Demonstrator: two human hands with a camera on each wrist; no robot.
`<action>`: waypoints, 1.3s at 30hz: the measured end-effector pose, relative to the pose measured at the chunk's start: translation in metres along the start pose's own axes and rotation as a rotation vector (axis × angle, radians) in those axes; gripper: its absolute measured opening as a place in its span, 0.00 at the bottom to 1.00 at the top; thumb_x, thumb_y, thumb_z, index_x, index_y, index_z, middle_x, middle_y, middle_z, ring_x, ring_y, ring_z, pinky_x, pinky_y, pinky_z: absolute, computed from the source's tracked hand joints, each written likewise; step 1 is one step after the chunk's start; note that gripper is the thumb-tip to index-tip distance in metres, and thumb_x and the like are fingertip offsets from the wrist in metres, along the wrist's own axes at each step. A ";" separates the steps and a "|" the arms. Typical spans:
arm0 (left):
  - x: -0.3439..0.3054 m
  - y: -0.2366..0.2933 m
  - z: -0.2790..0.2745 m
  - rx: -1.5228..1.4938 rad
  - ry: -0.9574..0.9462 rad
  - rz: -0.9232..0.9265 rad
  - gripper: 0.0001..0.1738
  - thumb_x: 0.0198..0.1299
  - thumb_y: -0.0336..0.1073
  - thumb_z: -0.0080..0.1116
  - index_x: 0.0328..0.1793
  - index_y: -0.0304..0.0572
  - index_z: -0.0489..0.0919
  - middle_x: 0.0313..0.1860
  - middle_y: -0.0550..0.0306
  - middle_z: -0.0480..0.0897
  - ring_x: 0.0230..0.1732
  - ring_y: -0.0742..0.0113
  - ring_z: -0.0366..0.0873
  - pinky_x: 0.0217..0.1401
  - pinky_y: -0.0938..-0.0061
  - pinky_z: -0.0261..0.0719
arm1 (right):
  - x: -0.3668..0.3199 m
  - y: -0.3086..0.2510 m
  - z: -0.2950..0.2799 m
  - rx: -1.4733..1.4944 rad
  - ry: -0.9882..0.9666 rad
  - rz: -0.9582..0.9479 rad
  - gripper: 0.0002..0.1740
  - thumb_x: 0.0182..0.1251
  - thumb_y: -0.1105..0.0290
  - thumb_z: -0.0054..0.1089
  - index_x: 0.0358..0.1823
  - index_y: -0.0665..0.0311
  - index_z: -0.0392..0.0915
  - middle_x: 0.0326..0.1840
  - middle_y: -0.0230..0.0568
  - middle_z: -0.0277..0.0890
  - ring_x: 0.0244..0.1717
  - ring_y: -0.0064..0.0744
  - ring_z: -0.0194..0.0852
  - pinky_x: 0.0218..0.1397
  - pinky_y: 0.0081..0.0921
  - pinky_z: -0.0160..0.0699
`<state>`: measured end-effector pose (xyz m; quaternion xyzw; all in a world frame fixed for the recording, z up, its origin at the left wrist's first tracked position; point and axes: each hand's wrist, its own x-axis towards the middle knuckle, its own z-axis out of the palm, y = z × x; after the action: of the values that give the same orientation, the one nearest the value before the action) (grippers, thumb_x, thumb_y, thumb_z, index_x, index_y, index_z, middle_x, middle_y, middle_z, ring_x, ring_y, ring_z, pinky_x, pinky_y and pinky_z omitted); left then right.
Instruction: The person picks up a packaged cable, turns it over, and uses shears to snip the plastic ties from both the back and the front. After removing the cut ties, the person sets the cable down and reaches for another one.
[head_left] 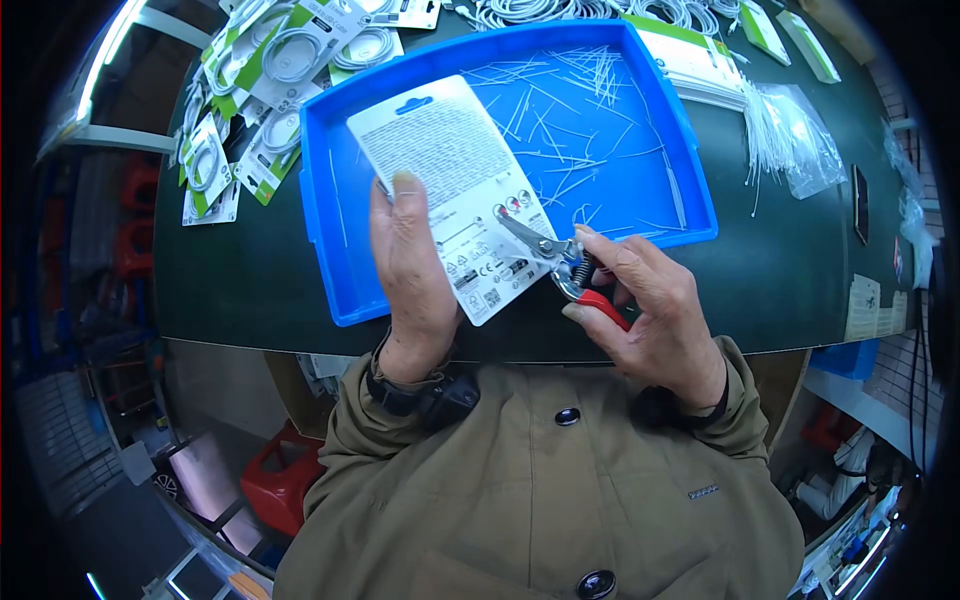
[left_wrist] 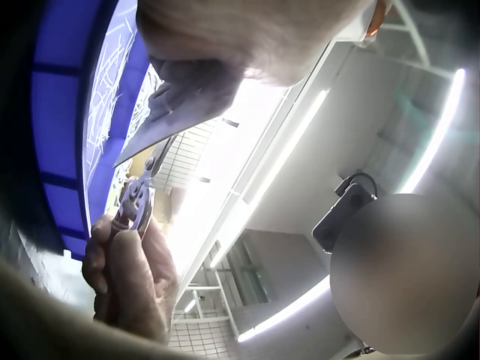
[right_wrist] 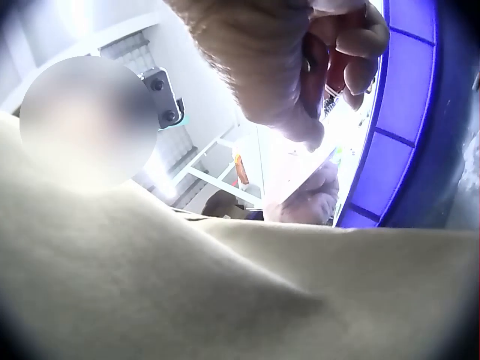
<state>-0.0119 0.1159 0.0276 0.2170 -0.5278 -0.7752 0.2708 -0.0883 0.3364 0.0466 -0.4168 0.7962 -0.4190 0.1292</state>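
My left hand (head_left: 412,265) grips a white printed package card (head_left: 440,150) by its left side, thumb on the printed face, over the blue tray's front. In my right hand (head_left: 660,310) are small red-handled pruning shears (head_left: 530,235), whose blades lie across the card's lower right part. In the left wrist view the shears (left_wrist: 135,199) stand upright in the right hand (left_wrist: 131,277), just below the edge of the card (left_wrist: 180,112). A red handle (right_wrist: 313,71) shows between the right fingers in the right wrist view.
The blue tray (head_left: 700,215) on the dark green table holds many thin white clippings (head_left: 600,75). Packaged white cables (head_left: 290,55) pile up at the left. Long white cable ties (head_left: 765,145) and a clear plastic bag (head_left: 815,155) lie right, with coiled cables (head_left: 540,10) behind.
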 end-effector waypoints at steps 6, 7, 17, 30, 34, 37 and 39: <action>0.005 0.013 -0.010 -0.057 -0.003 0.007 0.28 0.87 0.53 0.41 0.73 0.34 0.69 0.56 0.42 0.85 0.48 0.62 0.92 0.47 0.70 0.95 | -0.005 0.008 -0.003 -0.045 0.001 -0.056 0.43 0.57 0.68 0.85 0.77 0.57 0.78 0.42 0.44 0.80 0.35 0.39 0.82 0.38 0.35 0.83; 0.005 0.014 -0.009 -0.077 0.009 0.002 0.28 0.87 0.53 0.41 0.73 0.33 0.69 0.56 0.42 0.85 0.48 0.62 0.93 0.46 0.70 0.95 | -0.005 0.008 -0.002 -0.058 0.003 -0.077 0.43 0.57 0.68 0.85 0.77 0.57 0.78 0.42 0.44 0.80 0.35 0.40 0.82 0.38 0.36 0.83; 0.006 0.008 -0.008 -0.116 0.027 -0.027 0.28 0.87 0.53 0.41 0.72 0.33 0.69 0.56 0.43 0.85 0.48 0.61 0.93 0.46 0.71 0.95 | 0.002 0.003 0.003 -0.096 -0.026 -0.084 0.44 0.56 0.65 0.85 0.77 0.56 0.77 0.42 0.43 0.79 0.38 0.42 0.81 0.38 0.38 0.82; 0.002 0.001 0.002 -0.072 0.103 0.010 0.28 0.87 0.55 0.41 0.72 0.37 0.72 0.57 0.45 0.87 0.50 0.62 0.92 0.51 0.71 0.92 | -0.001 -0.004 0.003 -0.126 -0.079 -0.040 0.42 0.60 0.67 0.82 0.78 0.60 0.75 0.38 0.42 0.74 0.35 0.40 0.78 0.37 0.37 0.81; 0.002 -0.002 0.002 -0.034 0.088 -0.013 0.27 0.87 0.55 0.42 0.70 0.38 0.73 0.56 0.46 0.86 0.50 0.63 0.92 0.50 0.71 0.91 | -0.010 0.002 0.012 -0.046 -0.034 -0.003 0.46 0.56 0.76 0.83 0.79 0.58 0.76 0.39 0.42 0.78 0.32 0.33 0.81 0.34 0.30 0.81; 0.001 -0.005 0.001 0.015 0.078 -0.013 0.26 0.87 0.54 0.42 0.69 0.38 0.73 0.54 0.48 0.86 0.49 0.65 0.92 0.49 0.72 0.91 | -0.015 0.002 0.015 -0.020 -0.024 0.016 0.42 0.59 0.70 0.83 0.76 0.63 0.76 0.38 0.43 0.76 0.34 0.39 0.79 0.38 0.37 0.82; 0.001 -0.007 0.003 0.045 0.071 -0.005 0.26 0.87 0.54 0.42 0.68 0.38 0.74 0.53 0.49 0.86 0.48 0.65 0.92 0.48 0.72 0.91 | -0.018 0.004 0.015 -0.023 -0.035 0.031 0.41 0.59 0.70 0.83 0.76 0.64 0.76 0.38 0.44 0.77 0.34 0.39 0.79 0.38 0.37 0.82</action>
<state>-0.0161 0.1191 0.0219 0.2517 -0.5348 -0.7555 0.2827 -0.0709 0.3425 0.0317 -0.4134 0.8048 -0.4005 0.1449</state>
